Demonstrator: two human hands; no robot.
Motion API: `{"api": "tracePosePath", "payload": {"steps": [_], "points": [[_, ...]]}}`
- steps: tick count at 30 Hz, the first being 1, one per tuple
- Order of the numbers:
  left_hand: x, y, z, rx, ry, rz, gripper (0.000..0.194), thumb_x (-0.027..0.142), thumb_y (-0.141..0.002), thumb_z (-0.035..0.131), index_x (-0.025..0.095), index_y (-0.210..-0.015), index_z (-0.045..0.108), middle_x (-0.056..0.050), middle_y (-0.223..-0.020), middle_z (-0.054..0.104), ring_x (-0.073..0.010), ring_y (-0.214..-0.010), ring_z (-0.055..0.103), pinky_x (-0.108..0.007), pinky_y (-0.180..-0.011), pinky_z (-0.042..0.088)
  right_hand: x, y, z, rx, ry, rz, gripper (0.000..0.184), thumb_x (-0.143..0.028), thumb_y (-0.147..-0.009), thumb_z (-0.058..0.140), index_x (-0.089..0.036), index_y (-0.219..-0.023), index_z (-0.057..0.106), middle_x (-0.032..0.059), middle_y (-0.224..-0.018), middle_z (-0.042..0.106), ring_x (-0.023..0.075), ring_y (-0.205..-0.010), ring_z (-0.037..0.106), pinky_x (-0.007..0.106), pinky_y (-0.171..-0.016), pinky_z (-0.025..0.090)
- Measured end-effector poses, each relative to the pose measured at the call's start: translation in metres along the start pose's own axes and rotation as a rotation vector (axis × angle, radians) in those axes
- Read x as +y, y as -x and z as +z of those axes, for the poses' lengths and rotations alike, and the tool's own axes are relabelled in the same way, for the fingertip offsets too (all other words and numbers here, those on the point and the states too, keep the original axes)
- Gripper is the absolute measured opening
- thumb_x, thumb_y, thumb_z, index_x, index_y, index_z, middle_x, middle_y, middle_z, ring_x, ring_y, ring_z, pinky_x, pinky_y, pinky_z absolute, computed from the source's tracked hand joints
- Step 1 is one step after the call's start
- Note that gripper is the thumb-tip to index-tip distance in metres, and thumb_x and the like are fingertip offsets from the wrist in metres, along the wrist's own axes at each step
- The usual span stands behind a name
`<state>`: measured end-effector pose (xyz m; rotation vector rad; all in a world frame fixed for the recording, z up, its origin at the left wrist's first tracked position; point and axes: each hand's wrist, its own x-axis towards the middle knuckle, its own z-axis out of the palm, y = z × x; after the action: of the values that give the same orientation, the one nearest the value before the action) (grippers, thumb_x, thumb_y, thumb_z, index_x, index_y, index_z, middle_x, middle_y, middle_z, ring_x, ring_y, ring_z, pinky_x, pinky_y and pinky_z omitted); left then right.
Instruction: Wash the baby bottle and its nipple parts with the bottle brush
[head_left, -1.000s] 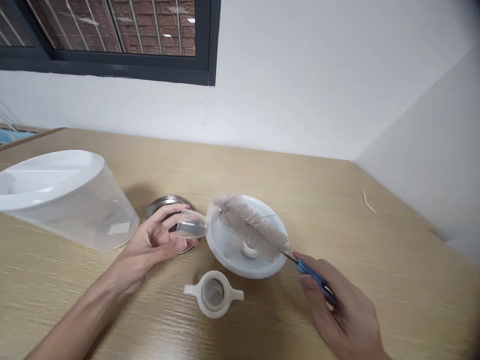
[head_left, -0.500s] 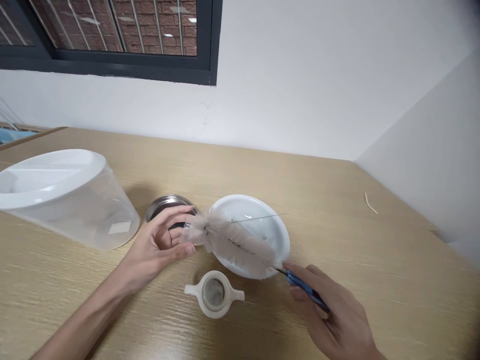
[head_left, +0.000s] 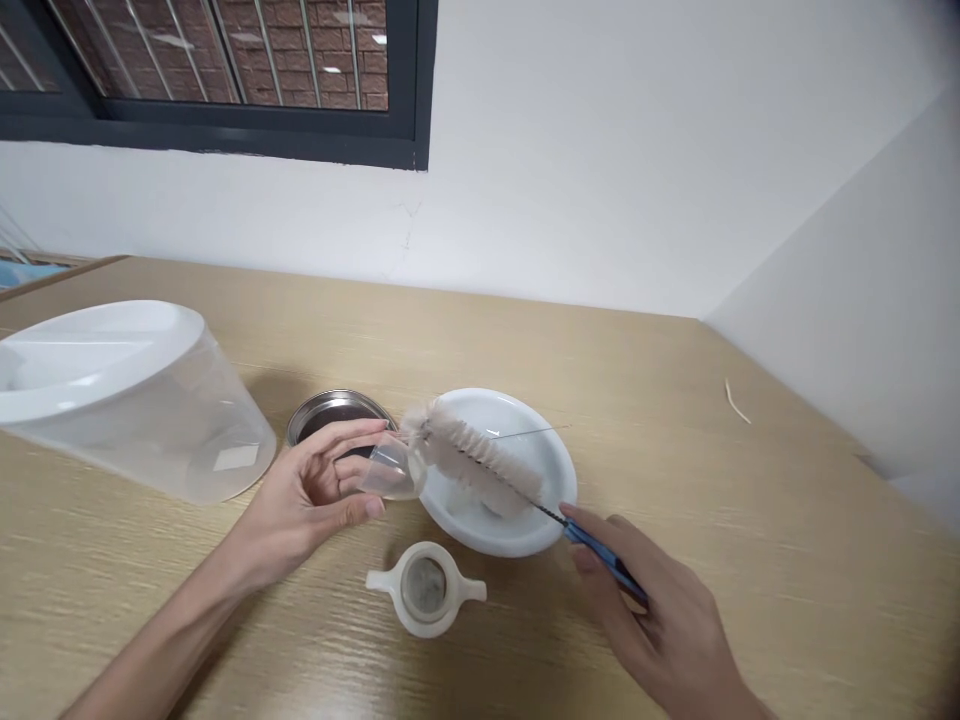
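My left hand [head_left: 322, 490] is curled around a small clear cup [head_left: 391, 470], which lies tilted with its mouth toward the right. My right hand [head_left: 660, 600] grips the blue handle [head_left: 600, 550] of a bottle brush [head_left: 480, 465]. The brush's pale bristles extend leftward over a white bowl [head_left: 555, 480], and their tip is at the upper edge of the cup's mouth. A thin wire [head_left: 529, 433] lies across the bowl. Just below the bowl, a whitish two-handled tea strainer [head_left: 426, 590] stands on the table.
A large translucent container with a white rim [head_left: 180, 420] lies on its side at the left. Behind my left hand is a round metal dish [head_left: 337, 400]. A pale thin strip [head_left: 736, 402] lies on the wooden table [head_left: 637, 370] at the right, with a wall beyond.
The brush head, which was at the cup's mouth with bristles pressed in, has come out to the upper edge. More of the clear cup shows now, with its mouth tipped slightly downward.
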<state>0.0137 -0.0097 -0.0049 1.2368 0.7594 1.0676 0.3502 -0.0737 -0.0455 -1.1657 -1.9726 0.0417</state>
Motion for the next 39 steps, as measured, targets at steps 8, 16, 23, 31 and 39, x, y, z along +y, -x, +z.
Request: {"api": "tracePosePath", "payload": {"steps": [8,16,23,31,39], "points": [[-0.0002,-0.0007,-0.0001,0.018,-0.004,-0.042,0.052,0.016,-0.083,0.083,0.028,-0.129,0.063,-0.01,-0.135,0.067,-0.0215,-0.103,0.076,-0.027,-0.088,0.064,-0.0026,-0.0001,-0.0061,0.042,0.018,-0.012,0.03,-0.018,-0.099,0.054,-0.022,-0.127,0.063,0.0018,-0.082,0.068,0.011,-0.056,0.06,0.02,-0.049,0.047],[0.0009,-0.0001,-0.0013,-0.006,0.028,-0.03,0.057,0.019,-0.081,0.085,0.029,-0.133,0.063,-0.011,-0.134,0.068,-0.0203,-0.101,0.075,-0.027,-0.085,0.063,-0.0066,-0.0041,-0.0056,-0.021,0.031,-0.116,0.031,-0.016,-0.099,0.053,-0.019,-0.128,0.062,-0.0009,-0.071,0.061,0.0095,-0.051,0.057,0.018,-0.046,0.045],[0.0029,0.0003,-0.0011,0.034,-0.046,-0.031,0.049,0.019,-0.081,0.085,0.027,-0.127,0.069,-0.011,-0.129,0.071,-0.0219,-0.103,0.074,-0.029,-0.086,0.062,-0.0022,-0.0012,-0.0047,-0.001,0.029,-0.055,0.034,-0.018,-0.098,0.055,-0.021,-0.131,0.063,-0.002,-0.068,0.059,0.0091,-0.045,0.052,0.019,-0.041,0.041],[0.0003,-0.0014,-0.002,0.049,-0.05,-0.037,0.059,0.018,-0.081,0.086,0.033,-0.134,0.065,-0.008,-0.133,0.069,-0.021,-0.108,0.072,-0.028,-0.087,0.062,-0.0027,0.0007,-0.0034,0.009,-0.009,-0.055,0.033,-0.017,-0.098,0.054,-0.02,-0.13,0.063,-0.0007,-0.072,0.061,0.0092,-0.051,0.056,0.018,-0.044,0.044],[0.004,-0.0021,-0.0012,0.051,-0.068,-0.02,0.058,0.017,-0.08,0.087,0.028,-0.132,0.065,-0.009,-0.128,0.073,-0.0154,-0.105,0.073,-0.021,-0.088,0.061,-0.0002,-0.0023,-0.0051,0.02,0.019,0.038,0.03,-0.019,-0.1,0.055,-0.021,-0.129,0.063,0.0019,-0.085,0.067,0.0102,-0.062,0.063,0.019,-0.053,0.05]]}}
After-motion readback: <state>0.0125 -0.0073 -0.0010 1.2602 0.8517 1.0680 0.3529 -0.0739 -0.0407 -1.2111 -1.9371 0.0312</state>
